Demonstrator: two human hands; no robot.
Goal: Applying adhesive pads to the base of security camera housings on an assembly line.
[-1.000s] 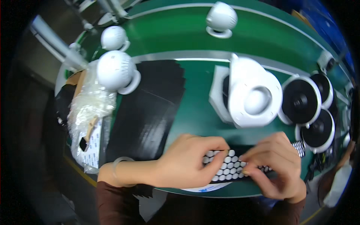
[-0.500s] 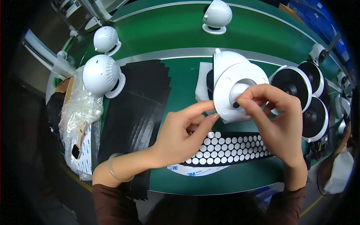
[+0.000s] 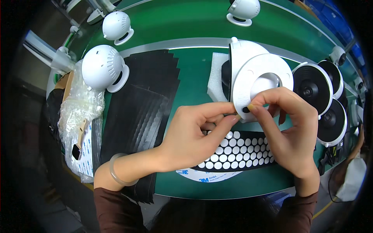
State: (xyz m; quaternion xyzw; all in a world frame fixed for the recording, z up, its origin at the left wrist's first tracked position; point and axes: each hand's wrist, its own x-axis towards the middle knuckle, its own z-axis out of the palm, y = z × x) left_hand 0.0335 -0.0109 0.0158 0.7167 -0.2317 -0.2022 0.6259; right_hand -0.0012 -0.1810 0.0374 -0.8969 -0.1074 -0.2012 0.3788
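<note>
In front of me a white rounded housing [image 3: 250, 48] lies tipped, its flat white ring-shaped base [image 3: 278, 62] turned toward me. My left hand [image 3: 194, 136] is closed, thumb and forefinger pinching the lower left rim of that base. A small black round pad [image 3: 245, 110] sits against the base near this rim. My right hand [image 3: 293, 124] is closed, with its thumb and fingertip at the pad's right edge. Below both hands lies a black sheet covered with rows of white round stickers [image 3: 241, 151], partly hidden by the left hand.
White foam [image 3: 215, 79] lies under the housing. Black sheets [image 3: 138, 101] are stacked at left, beside bubble wrap [image 3: 79, 110]. White round units stand at left [image 3: 100, 68] and on the far green belt [image 3: 246, 8]. Several black-faced units [image 3: 312, 89] crowd the right. Printed backing paper [image 3: 211, 176] lies nearby.
The black pad has gone from near the base's central opening to its lower left rim, right fingertips with it. The whole view has shifted slightly; my left hand keeps its pinch.
</note>
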